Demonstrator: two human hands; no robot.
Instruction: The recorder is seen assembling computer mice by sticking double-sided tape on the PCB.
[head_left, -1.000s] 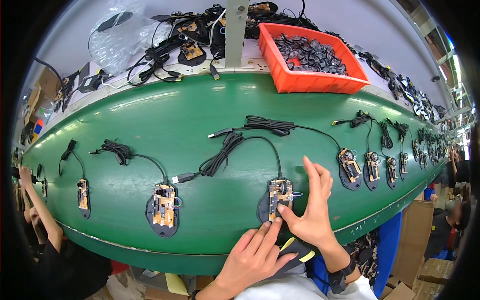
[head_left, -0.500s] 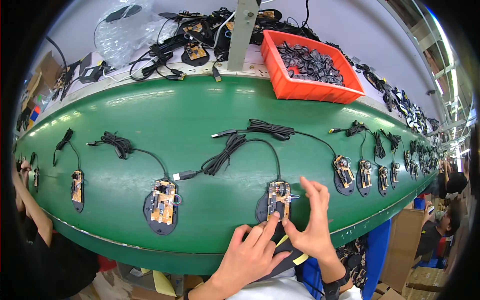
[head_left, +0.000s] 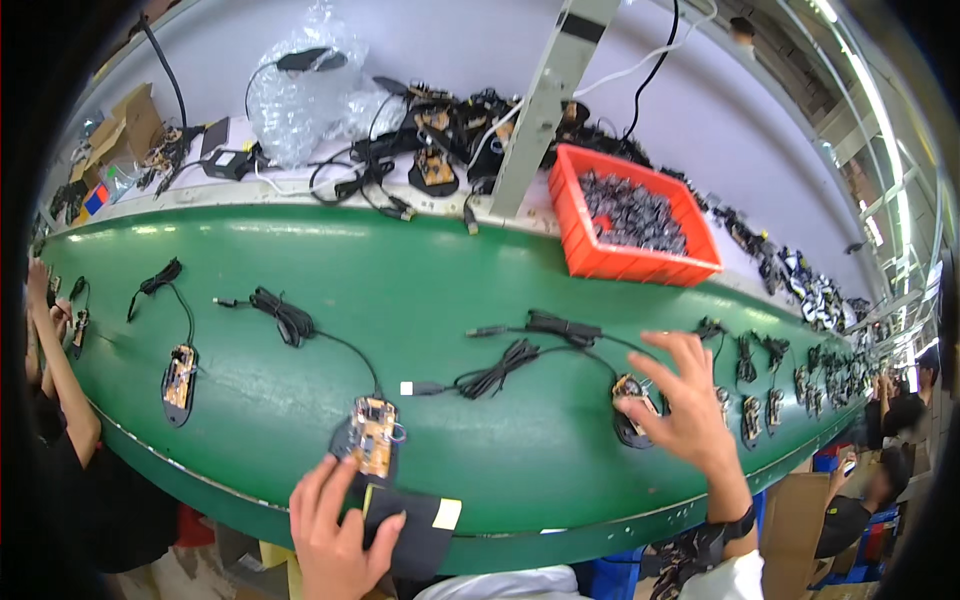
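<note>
My left hand (head_left: 340,530) has its fingers stretched out, the tips at the lower left edge of an opened computer mouse (head_left: 372,440). That mouse is a black base with a tan circuit board and a cable. Beside my left thumb is a flat black piece (head_left: 418,540) with yellow patches; whether the hand holds it I cannot tell. My right hand (head_left: 690,410) is spread, thumb and fingers apart, over another opened mouse (head_left: 632,428), partly covering it. The thumb appears to touch that mouse's board. Both mice lie on the green belt (head_left: 500,460) with bundled cables above them.
More opened mice stand along the belt, one at the left (head_left: 180,385) and several at the right (head_left: 752,420). An orange-red bin (head_left: 640,265) of small dark parts sits behind, by a metal post (head_left: 540,120). Another person's arm (head_left: 65,380) reaches in at the far left.
My hands have parted. The left moved from the middle mouse to the one on its left, the black piece shifting left too; the right stays by the middle mouse. The view has turned.
</note>
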